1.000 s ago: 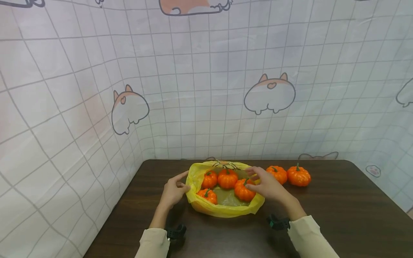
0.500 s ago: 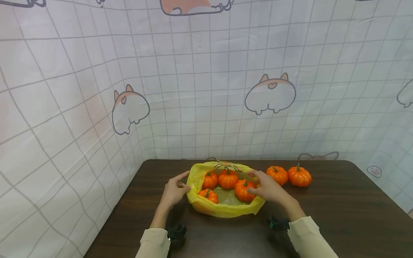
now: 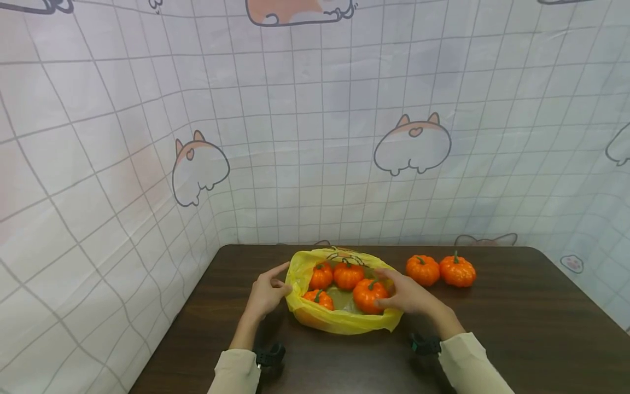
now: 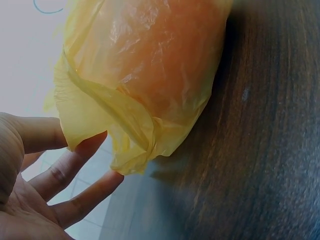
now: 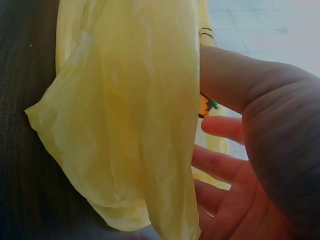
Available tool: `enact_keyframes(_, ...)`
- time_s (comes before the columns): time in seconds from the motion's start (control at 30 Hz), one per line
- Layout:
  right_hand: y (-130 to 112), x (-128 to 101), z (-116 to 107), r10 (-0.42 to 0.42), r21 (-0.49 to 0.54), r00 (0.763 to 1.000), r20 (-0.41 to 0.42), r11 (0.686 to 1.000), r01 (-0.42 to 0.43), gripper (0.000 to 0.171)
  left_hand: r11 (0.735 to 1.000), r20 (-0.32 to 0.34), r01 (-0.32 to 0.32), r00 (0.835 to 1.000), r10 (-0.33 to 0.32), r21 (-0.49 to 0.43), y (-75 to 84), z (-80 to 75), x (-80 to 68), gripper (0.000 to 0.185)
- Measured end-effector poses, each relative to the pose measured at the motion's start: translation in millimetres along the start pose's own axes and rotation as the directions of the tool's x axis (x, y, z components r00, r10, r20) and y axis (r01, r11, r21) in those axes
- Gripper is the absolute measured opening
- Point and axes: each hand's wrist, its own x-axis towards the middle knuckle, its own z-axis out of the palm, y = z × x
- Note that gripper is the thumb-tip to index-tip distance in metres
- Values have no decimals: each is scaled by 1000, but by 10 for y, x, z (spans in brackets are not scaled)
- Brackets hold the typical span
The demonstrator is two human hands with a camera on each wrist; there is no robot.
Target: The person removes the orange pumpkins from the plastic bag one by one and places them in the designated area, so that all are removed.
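A yellow plastic bag (image 3: 339, 323) stands wide-mouthed, with several small orange pumpkins inside. My left hand (image 3: 266, 294) pinches the bag's left rim; in the left wrist view, yellow film runs between the thumb (image 4: 42, 134) and the fingers. At the right side my right hand (image 3: 408, 293) reaches over the rim, spread around the right side of the nearest pumpkin (image 3: 368, 296). Its thumb overlaps this pumpkin in the head view. The right wrist view shows the right hand (image 5: 250, 185) with parted fingers, their tips partly hidden by the bag (image 5: 125, 125).
Two more pumpkins, one at left (image 3: 422, 270) and one at right (image 3: 458, 271), sit behind the right hand on the dark wooden table (image 3: 512, 328). A white grid-patterned cloth (image 3: 315, 137) with dog drawings hangs around the table's back and left.
My right hand has come down and slightly toward me in the bag. The pumpkin beside it has shifted a little left and nearer. My left hand stays at the rim.
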Motion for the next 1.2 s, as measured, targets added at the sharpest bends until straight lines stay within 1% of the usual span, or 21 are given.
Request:
enact_keyframes(0.17,45,25,44,-40,-6,999,27,999,40,84,1000,5,3,1000,-3,-2,2,5,5,59)
enact_keyframes(0.33,19,24,67,-79,4,996,46,997,79,85,1000,2,6,1000,-6,0,-4,9,11,59)
enact_keyframes(0.5,42,42,89,-129,-2,990,50,992,130,84,1000,3,1,1000,-1,-3,-5,19,12,59)
enact_keyframes(0.8,98,75,147,-181,2,983,44,984,181,81,1000,11,-3,1000,3,6,2,22,9,59)
enact_keyframes(0.97,99,75,139,-175,-16,984,37,984,176,79,1000,3,-3,1000,3,10,0,29,20,59)
enact_keyframes(1.2,93,70,127,-140,-28,990,22,990,140,77,1000,3,2,1000,-2,9,-1,31,19,59)
